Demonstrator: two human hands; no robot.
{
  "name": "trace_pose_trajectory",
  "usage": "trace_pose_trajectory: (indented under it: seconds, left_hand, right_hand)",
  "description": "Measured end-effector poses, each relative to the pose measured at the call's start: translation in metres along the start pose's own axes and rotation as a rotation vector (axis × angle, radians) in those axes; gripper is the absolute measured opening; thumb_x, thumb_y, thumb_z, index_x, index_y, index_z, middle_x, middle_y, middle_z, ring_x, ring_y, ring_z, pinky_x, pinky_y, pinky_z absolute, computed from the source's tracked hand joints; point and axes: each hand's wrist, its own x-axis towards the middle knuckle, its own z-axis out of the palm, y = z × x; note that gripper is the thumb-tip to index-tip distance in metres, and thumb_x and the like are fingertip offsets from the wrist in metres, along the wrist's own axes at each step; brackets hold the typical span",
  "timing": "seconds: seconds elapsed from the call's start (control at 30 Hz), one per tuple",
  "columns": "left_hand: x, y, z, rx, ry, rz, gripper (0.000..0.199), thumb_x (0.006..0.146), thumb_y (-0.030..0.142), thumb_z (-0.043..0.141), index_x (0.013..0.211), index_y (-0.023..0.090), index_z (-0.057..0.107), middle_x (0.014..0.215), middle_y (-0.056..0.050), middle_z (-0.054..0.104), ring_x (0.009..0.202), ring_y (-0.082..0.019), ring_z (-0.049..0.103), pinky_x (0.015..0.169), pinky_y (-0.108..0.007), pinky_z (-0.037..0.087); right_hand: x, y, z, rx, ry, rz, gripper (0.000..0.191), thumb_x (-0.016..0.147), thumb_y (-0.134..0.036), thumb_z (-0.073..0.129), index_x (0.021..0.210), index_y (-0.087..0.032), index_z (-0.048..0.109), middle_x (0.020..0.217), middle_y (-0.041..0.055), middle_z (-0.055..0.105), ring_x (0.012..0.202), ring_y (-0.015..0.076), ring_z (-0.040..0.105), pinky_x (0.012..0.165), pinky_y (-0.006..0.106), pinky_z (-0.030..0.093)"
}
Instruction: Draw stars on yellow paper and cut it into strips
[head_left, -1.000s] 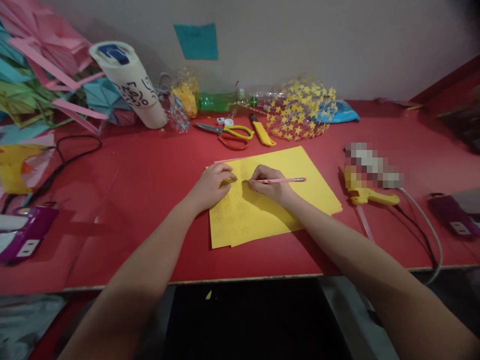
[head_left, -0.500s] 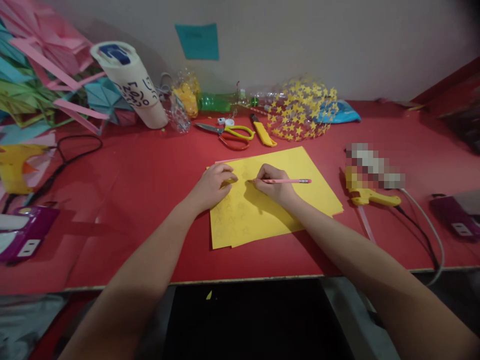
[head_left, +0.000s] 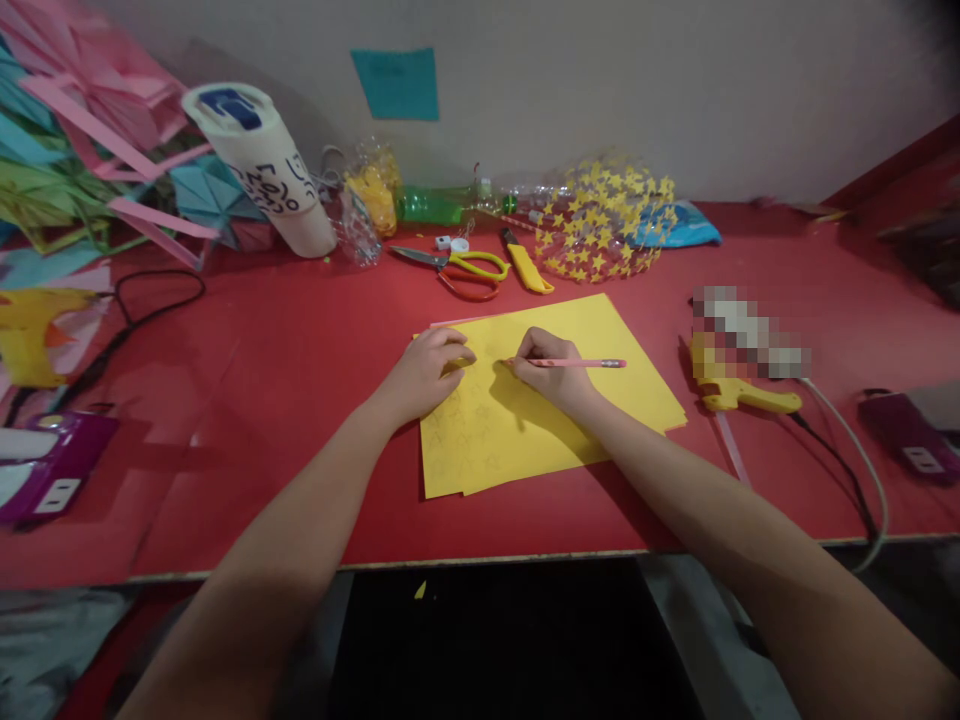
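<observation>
My right hand (head_left: 553,365) is closed around a pink pencil (head_left: 600,363), whose tip points left at the yellow paper (head_left: 570,430). Whether the tip touches the sheet is hard to make out. On the paper's left edge rests my left hand (head_left: 433,372), its fingers loosely curved and apart, holding nothing. Faint pencilled stars (head_left: 472,435) run down the left part of the top sheet. More sheets lie underneath, slightly out of line.
Behind the paper lie scissors (head_left: 472,268) and a yellow cutter knife (head_left: 529,265). A star-covered clear dome (head_left: 604,220) and a green bottle (head_left: 431,204) stand near the wall. Right is a yellow glue gun (head_left: 739,392); left are a tumbler (head_left: 274,175) and another glue gun (head_left: 34,335).
The pencil and my right fingers have shifted very slightly to the right. My left hand stays in place on the paper.
</observation>
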Motion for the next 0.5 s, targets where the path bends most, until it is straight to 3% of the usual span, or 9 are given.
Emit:
trace_pose_trajectory:
  seconds: [0.5]
  left_hand:
    - [0.0,0.0003,0.0,0.003,-0.002,-0.009,0.023,0.085,0.015,0.053,0.101,0.021,0.069,0.124,-0.008,0.059,0.12,-0.025,0.051,0.107,-0.044,0.038]
  right_hand:
    - [-0.003,-0.0002,0.0004,-0.046,-0.128,-0.072,0.014,0.067,-0.025,0.056,0.061,-0.022,0.043,0.054,-0.0053,0.046,0.05,0.0091,0.036,0.047,0.024,0.026]
